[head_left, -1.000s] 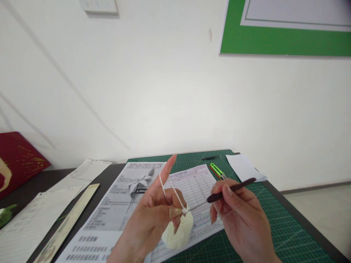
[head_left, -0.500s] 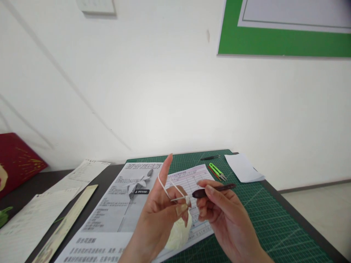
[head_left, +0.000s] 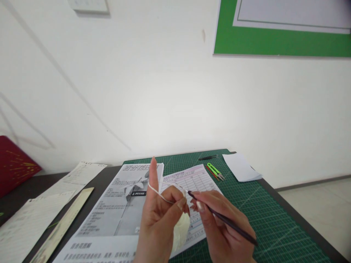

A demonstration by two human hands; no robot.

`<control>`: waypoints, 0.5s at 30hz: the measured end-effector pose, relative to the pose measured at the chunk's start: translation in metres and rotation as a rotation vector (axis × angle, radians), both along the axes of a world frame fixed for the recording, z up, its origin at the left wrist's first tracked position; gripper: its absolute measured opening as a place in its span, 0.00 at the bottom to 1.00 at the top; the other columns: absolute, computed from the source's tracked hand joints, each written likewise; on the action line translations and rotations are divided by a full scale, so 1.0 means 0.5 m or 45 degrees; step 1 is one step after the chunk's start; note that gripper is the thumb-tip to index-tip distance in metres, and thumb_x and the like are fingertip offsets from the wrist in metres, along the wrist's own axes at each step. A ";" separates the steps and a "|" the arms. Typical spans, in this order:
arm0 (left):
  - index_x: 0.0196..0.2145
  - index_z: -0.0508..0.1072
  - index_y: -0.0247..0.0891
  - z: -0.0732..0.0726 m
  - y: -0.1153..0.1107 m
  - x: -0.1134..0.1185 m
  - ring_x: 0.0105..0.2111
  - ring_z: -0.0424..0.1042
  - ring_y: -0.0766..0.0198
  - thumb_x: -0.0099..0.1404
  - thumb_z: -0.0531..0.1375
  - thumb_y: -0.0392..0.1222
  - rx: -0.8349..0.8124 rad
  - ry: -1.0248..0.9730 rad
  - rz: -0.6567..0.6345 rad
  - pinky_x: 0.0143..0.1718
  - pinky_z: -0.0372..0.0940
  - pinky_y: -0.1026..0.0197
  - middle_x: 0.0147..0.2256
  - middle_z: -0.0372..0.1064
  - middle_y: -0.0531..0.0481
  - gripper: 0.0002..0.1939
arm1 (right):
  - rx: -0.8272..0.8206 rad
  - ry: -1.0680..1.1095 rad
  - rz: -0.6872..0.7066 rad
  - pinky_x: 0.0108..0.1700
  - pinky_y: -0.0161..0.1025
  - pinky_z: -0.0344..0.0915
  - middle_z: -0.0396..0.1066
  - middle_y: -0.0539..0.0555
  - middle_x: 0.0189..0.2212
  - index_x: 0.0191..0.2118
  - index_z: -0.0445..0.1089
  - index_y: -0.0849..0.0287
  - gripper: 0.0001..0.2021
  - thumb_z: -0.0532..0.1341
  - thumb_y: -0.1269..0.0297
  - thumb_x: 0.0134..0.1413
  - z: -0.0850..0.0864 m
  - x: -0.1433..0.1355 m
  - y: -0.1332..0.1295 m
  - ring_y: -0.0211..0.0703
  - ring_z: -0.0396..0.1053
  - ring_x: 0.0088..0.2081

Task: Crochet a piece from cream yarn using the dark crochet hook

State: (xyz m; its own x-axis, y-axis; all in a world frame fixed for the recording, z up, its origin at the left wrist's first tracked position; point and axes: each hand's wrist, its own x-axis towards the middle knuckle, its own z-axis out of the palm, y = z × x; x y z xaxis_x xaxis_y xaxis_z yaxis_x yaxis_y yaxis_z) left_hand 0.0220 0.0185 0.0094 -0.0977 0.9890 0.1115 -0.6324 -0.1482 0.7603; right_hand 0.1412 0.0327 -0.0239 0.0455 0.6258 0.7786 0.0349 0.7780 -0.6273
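Note:
My left hand (head_left: 159,223) has its index finger raised with a white yarn strand (head_left: 157,190) looped round it. Thumb and fingertips pinch the yarn, and any stitches there are mostly hidden. A crochet hook (head_left: 233,224) with a dark handle is gripped in my right hand (head_left: 223,232). Its thin metal tip meets the yarn beside the left fingertips, while the handle slopes down to the right. Just below the pinch, partly behind my left hand, is a pale cream bundle (head_left: 181,231), apparently yarn.
Under the hands lie a printed sheet with a flower picture (head_left: 93,233) and a table form (head_left: 192,175) on a green cutting mat (head_left: 274,219). Green thread snips (head_left: 215,171), a dark slim tool (head_left: 207,157) and white paper (head_left: 241,167) sit behind. A ruler-like strip (head_left: 65,223) lies left.
The hook's handle has swung from nearly level to sloping down right, and its tip has come back into view by the left fingertips. My left index finger is more upright. The view shifted slightly.

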 end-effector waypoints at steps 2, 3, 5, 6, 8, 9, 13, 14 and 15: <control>0.65 0.44 0.64 -0.001 0.003 -0.008 0.26 0.66 0.69 0.62 0.57 0.26 -0.043 -0.062 -0.029 0.33 0.61 0.67 0.24 0.66 0.58 0.45 | 0.206 -0.252 -0.061 0.34 0.42 0.75 0.78 0.59 0.36 0.55 0.69 0.54 0.26 0.59 0.81 0.51 -0.008 0.013 0.002 0.48 0.76 0.36; 0.65 0.45 0.62 -0.001 0.005 -0.014 0.25 0.65 0.69 0.60 0.57 0.25 -0.075 -0.115 -0.074 0.32 0.61 0.67 0.24 0.66 0.57 0.45 | 0.315 -0.381 -0.094 0.37 0.44 0.76 0.78 0.61 0.38 0.58 0.66 0.56 0.28 0.59 0.80 0.51 -0.013 0.019 0.002 0.50 0.75 0.38; 0.65 0.49 0.56 0.000 0.011 -0.027 0.24 0.64 0.70 0.57 0.58 0.24 -0.124 -0.246 -0.223 0.30 0.61 0.67 0.23 0.65 0.57 0.45 | 0.467 -0.579 -0.104 0.41 0.45 0.75 0.77 0.63 0.42 0.61 0.61 0.58 0.28 0.59 0.77 0.55 -0.018 0.029 0.003 0.51 0.75 0.43; 0.65 0.52 0.53 0.001 0.014 -0.032 0.23 0.63 0.70 0.54 0.58 0.24 -0.132 -0.303 -0.302 0.29 0.60 0.68 0.22 0.64 0.56 0.44 | 0.480 -0.614 -0.064 0.42 0.44 0.75 0.77 0.63 0.42 0.62 0.61 0.57 0.27 0.58 0.75 0.56 -0.018 0.031 0.003 0.51 0.75 0.44; 0.64 0.55 0.48 0.003 0.018 -0.038 0.21 0.62 0.71 0.51 0.59 0.24 -0.123 -0.380 -0.416 0.27 0.60 0.69 0.20 0.64 0.56 0.45 | 0.409 -0.427 0.034 0.38 0.43 0.76 0.77 0.61 0.41 0.59 0.65 0.53 0.25 0.58 0.77 0.57 -0.013 0.029 0.004 0.48 0.76 0.39; 0.64 0.55 0.47 0.003 0.019 -0.040 0.21 0.62 0.71 0.49 0.59 0.24 -0.110 -0.402 -0.453 0.27 0.60 0.70 0.20 0.65 0.55 0.45 | 0.326 -0.288 0.094 0.35 0.42 0.75 0.77 0.59 0.39 0.56 0.68 0.50 0.24 0.59 0.77 0.56 -0.009 0.025 0.004 0.47 0.76 0.36; 0.65 0.53 0.49 0.005 0.016 -0.045 0.23 0.65 0.69 0.49 0.59 0.25 -0.061 -0.414 -0.513 0.29 0.61 0.67 0.21 0.67 0.54 0.47 | -0.044 0.152 0.318 0.30 0.41 0.73 0.77 0.55 0.31 0.44 0.77 0.50 0.14 0.63 0.74 0.54 0.005 0.004 0.006 0.45 0.74 0.30; 0.65 0.52 0.50 0.006 0.015 -0.047 0.23 0.64 0.70 0.50 0.59 0.25 -0.060 -0.397 -0.525 0.30 0.61 0.66 0.21 0.67 0.54 0.47 | -0.106 0.229 0.370 0.29 0.40 0.73 0.77 0.55 0.30 0.42 0.78 0.51 0.11 0.63 0.72 0.54 0.006 0.000 0.006 0.44 0.74 0.28; 0.65 0.52 0.50 0.007 0.013 -0.049 0.22 0.64 0.70 0.50 0.59 0.26 -0.060 -0.380 -0.536 0.31 0.61 0.65 0.21 0.67 0.55 0.46 | -0.160 0.304 0.423 0.28 0.40 0.72 0.77 0.55 0.30 0.41 0.78 0.52 0.10 0.63 0.71 0.55 0.005 -0.004 0.006 0.44 0.74 0.27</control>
State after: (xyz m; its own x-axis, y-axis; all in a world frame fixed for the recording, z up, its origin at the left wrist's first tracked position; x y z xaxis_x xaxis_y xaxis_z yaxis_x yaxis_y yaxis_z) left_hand -0.0026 0.0251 0.0127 0.2893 0.9527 0.0936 -0.8200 0.1962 0.5377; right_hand 0.1395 0.0360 -0.0215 -0.0044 0.7265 0.6872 -0.3626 0.6393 -0.6782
